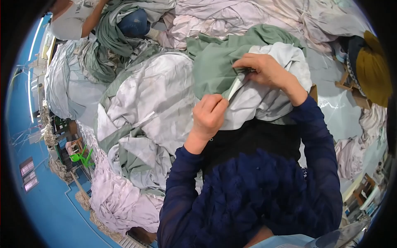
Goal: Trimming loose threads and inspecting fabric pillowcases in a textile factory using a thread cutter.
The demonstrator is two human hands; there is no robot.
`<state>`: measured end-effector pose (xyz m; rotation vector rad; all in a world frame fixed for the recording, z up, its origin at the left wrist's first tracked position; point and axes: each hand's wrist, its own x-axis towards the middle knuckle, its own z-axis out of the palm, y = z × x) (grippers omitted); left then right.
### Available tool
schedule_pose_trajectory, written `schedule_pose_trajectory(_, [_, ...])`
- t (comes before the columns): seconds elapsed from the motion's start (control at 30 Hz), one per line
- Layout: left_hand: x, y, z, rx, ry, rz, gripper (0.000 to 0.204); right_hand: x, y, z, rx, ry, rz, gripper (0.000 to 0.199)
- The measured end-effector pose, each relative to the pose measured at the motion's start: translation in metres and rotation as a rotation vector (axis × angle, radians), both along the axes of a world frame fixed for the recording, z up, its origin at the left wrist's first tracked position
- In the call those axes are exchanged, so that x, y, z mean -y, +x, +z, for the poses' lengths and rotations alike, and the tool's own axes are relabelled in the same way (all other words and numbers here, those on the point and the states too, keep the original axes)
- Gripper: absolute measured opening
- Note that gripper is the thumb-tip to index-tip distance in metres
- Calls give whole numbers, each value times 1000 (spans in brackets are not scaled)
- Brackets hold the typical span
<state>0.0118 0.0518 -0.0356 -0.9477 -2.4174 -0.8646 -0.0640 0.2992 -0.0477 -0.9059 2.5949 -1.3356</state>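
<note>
Across my lap lies a large piece of fabric, green on one face and whitish-grey on the other. My left hand is closed in a fist on its edge, where the green and the whitish face meet. Farther up the same edge, to the right, my right hand pinches the cloth with bent fingers. A narrow white strip of the edge shows between the two hands. Whatever lies inside the fingers is hidden.
Heaped white-and-green fabric spreads to my left, with pale pink cloth below it and more pink cloth at the back. Another person sits at the far left amid green cloth. A mustard-coloured cloth hangs at the right.
</note>
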Motion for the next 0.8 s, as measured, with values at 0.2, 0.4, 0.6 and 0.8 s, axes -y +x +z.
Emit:
schedule_pose_trajectory(0.2, [8,24,-18,153,44,162,28,-25,32,-5,-289,-8,-325,31])
schedule_pose_trajectory(0.4, [28,32,-44,132,19,234,30,-44,85,-31,-505,-46,-611,32])
schedule_pose_trajectory(0.6, [51,37,-52,1,31,330,33,-47,102,-44,-530,-44,-691,31])
schedule_pose_trajectory(0.8, [78,50,-50,3,73,505,40,-53,107,-37,-570,-24,-757,29])
